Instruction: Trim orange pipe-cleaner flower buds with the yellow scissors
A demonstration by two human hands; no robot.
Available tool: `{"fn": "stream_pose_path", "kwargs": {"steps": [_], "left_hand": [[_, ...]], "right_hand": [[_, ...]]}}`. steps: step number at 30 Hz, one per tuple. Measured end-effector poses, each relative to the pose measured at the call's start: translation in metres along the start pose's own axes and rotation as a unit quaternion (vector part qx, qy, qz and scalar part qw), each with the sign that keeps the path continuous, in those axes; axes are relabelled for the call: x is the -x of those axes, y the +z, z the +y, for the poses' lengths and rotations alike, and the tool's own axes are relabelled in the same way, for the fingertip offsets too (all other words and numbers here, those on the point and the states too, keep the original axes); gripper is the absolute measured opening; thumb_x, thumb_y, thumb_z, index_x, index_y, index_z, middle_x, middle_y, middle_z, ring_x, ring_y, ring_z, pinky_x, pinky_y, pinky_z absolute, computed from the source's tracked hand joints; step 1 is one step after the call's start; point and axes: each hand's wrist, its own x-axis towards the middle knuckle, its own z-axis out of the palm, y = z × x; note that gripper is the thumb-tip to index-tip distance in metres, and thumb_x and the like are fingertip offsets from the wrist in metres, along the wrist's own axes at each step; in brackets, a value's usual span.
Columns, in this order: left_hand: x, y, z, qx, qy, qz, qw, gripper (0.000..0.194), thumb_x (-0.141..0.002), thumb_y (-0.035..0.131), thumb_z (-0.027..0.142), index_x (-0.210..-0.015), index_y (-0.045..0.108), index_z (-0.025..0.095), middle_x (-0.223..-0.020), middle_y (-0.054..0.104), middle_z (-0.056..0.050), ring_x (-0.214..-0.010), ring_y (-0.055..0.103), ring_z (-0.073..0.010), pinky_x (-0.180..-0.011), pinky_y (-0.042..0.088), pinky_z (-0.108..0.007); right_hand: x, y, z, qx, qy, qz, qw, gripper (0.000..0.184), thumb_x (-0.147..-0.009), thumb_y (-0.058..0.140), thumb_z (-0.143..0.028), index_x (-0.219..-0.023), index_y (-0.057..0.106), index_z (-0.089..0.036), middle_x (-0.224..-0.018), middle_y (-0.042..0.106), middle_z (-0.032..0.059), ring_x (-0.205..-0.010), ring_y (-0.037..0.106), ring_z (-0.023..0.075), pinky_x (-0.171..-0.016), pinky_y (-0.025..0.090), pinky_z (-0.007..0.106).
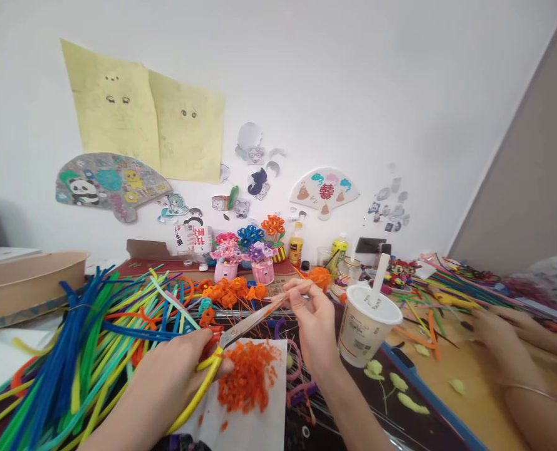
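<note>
The person's left hand point(184, 360) is closed round the handles of the scissors point(251, 324), whose blades point up towards the right hand. The right hand point(313, 316) has thumb and fingers pinched together on a thin orange strand point(274, 307), held in the air alongside the blades, above the surface point(376, 419).

The likeliest mishap is a nicked fingertip, since the blade tips lie so close to the pinch; a slip of the strand or a careless closing of the scissors could cause it. Just below, a loose heap of orange fluff point(247, 379) lies on white paper point(259, 432); a sleeve, a draught or a nudged sheet could scatter it.

Beside the right wrist stands a lidded cup point(365, 332) with a straw, which an outward elbow might tip across the work. Past the paper, orange flowers point(231, 291) on thin stems crowd the space ahead and could snag. On the left, a bundle of coloured pipe cleaners point(78, 351) hems in the forearm. Farther right, another person's hands point(494, 335) rest near scattered strips.
</note>
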Motion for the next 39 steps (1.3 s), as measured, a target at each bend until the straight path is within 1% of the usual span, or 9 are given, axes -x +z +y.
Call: {"fn": "stream_pose_path", "kwargs": {"steps": [4, 11, 17, 21, 25, 28, 33, 36, 39], "left_hand": [[0.0012, 0.0023, 0.0008, -0.004, -0.008, 0.023, 1.0, 0.02, -0.084, 0.042, 0.043, -0.086, 0.052, 0.025, -0.09, 0.072, -0.006, -0.084, 0.069, -0.0282, -0.065, 0.04, -0.032], [-0.0019, 0.0044, 0.0043, -0.006, 0.007, 0.017, 1.0, 0.025, -0.087, 0.042, 0.046, -0.083, 0.055, 0.024, -0.083, 0.072, -0.006, -0.082, 0.069, -0.0299, -0.064, 0.041, -0.032], [-0.0022, 0.0074, 0.0002, -0.055, 0.006, 0.032, 0.998, 0.031, -0.089, 0.04, 0.047, -0.089, 0.059, 0.023, -0.086, 0.074, -0.007, -0.083, 0.07, -0.0299, -0.063, 0.041, -0.031], [-0.0032, 0.0064, -0.0011, -0.061, -0.002, 0.022, 0.998, 0.029, -0.089, 0.042, 0.047, -0.09, 0.06, 0.023, -0.085, 0.074, -0.007, -0.082, 0.07, -0.0298, -0.062, 0.041, -0.031], [-0.0041, 0.0069, -0.0004, -0.059, 0.005, 0.018, 0.998, 0.031, -0.09, 0.04, 0.047, -0.09, 0.06, 0.023, -0.082, 0.073, -0.008, -0.081, 0.07, -0.0293, -0.061, 0.04, -0.03], [-0.0046, 0.0084, -0.0005, -0.057, 0.006, 0.01, 0.998, 0.032, -0.09, 0.039, 0.046, -0.09, 0.061, 0.023, -0.08, 0.072, -0.009, -0.08, 0.069, -0.0288, -0.062, 0.041, -0.03], [-0.004, 0.0084, -0.0012, -0.025, -0.002, 0.016, 1.0, 0.031, -0.089, 0.037, 0.043, -0.094, 0.06, 0.022, -0.09, 0.073, -0.011, -0.087, 0.069, -0.0311, -0.069, 0.045, -0.035], [-0.0028, 0.0077, 0.0, 0.017, 0.001, 0.014, 1.0, 0.027, -0.086, 0.042, 0.044, -0.091, 0.058, 0.023, -0.095, 0.073, -0.009, -0.091, 0.068, -0.0294, -0.072, 0.046, -0.034], [-0.002, 0.0073, 0.0019, 0.039, 0.0, 0.014, 0.999, 0.025, -0.085, 0.041, 0.041, -0.093, 0.056, 0.023, -0.095, 0.072, -0.008, -0.09, 0.068, -0.0283, -0.072, 0.046, -0.034]], "right_hand": [[0.0003, 0.0008, -0.0002, 0.005, 0.008, 0.002, 1.0, 0.023, -0.075, 0.074, -0.036, -0.069, 0.06, -0.018, -0.088, 0.062, 0.0017, -0.065, 0.061, 0.0149, -0.07, 0.05, 0.032], [0.0002, 0.001, 0.0006, 0.015, 0.005, 0.023, 1.0, 0.026, -0.071, 0.076, -0.038, -0.066, 0.06, -0.018, -0.087, 0.063, 0.0026, -0.076, 0.059, 0.0177, -0.075, 0.046, 0.031], [0.0012, 0.0017, 0.0018, -0.003, 0.012, 0.029, 0.999, 0.025, -0.071, 0.076, -0.039, -0.068, 0.062, -0.018, -0.087, 0.064, 0.0029, -0.077, 0.059, 0.018, -0.075, 0.044, 0.032], [0.0014, 0.0021, 0.0007, 0.001, 0.015, 0.031, 0.999, 0.025, -0.07, 0.077, -0.039, -0.067, 0.064, -0.018, -0.085, 0.064, 0.003, -0.075, 0.058, 0.0173, -0.074, 0.045, 0.031], [0.0012, 0.0021, -0.0012, -0.023, 0.027, 0.031, 0.999, 0.024, -0.068, 0.078, -0.037, -0.066, 0.065, -0.018, -0.085, 0.064, 0.003, -0.077, 0.058, 0.0177, -0.074, 0.046, 0.031], [0.001, 0.0031, -0.0034, -0.044, 0.047, 0.033, 0.997, 0.025, -0.066, 0.08, -0.038, -0.064, 0.065, -0.018, -0.083, 0.064, 0.0028, -0.074, 0.057, 0.0171, -0.072, 0.048, 0.032], [0.0008, 0.0049, -0.006, -0.059, 0.063, 0.027, 0.996, 0.026, -0.063, 0.081, -0.038, -0.062, 0.065, -0.018, -0.077, 0.064, 0.0022, -0.069, 0.057, 0.0167, -0.07, 0.05, 0.033], [0.0005, 0.004, -0.0042, -0.056, 0.062, 0.031, 0.996, 0.026, -0.064, 0.081, -0.038, -0.063, 0.065, -0.018, -0.078, 0.064, 0.0016, -0.07, 0.057, 0.0161, -0.07, 0.048, 0.031], [0.0003, 0.0022, -0.0008, -0.04, 0.061, 0.03, 0.997, 0.024, -0.066, 0.08, -0.037, -0.065, 0.066, -0.017, -0.079, 0.064, 0.0012, -0.069, 0.056, 0.0152, -0.071, 0.046, 0.03]]}}
